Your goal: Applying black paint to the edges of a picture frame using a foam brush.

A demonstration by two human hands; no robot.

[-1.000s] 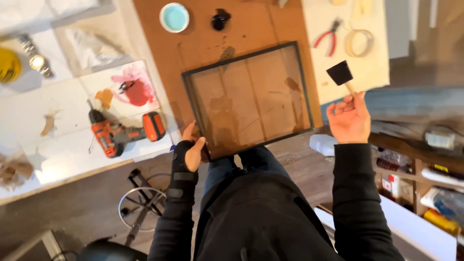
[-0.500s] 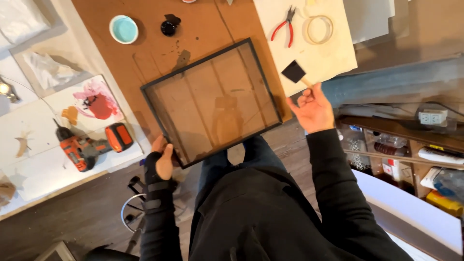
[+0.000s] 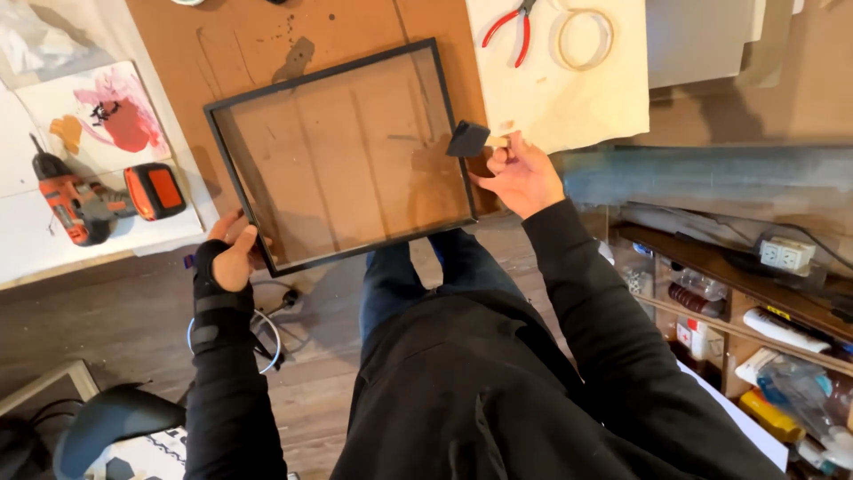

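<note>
My left hand [image 3: 233, 258], in a black wrist brace, is closed on the near left corner of the black picture frame [image 3: 342, 156], thumb on top of the moulding and fingers curled beneath. My right hand [image 3: 520, 173] pinches the pale handle of a small foam brush [image 3: 468, 140], whose black wedge head rests against the frame's right rail, near its middle.

The frame lies tilted on the brown bench [image 3: 249, 40], its near edge hanging past the bench front and over my knees. Through its clear pane I see the brown surface and a faint reflection. I cannot tell whether the brush head touches the pane or only the rail.

Right of the frame is a cream sheet [image 3: 569, 98] spread on the bench; on it lie red-handled pliers [image 3: 508, 25] and, just beside them, a roll of pale tape [image 3: 585, 37].

To the left, on a white surface, an orange and black cordless drill [image 3: 102, 197] lies on its side, next to a paper with red and orange paint blots [image 3: 111, 116].

Below my right arm, wooden shelves [image 3: 711, 293] hold bottles and packets, and a white double socket [image 3: 785, 255] sits on the top board. By my left elbow a metal ring on a stand [image 3: 258, 333] sits on the wooden floor.
</note>
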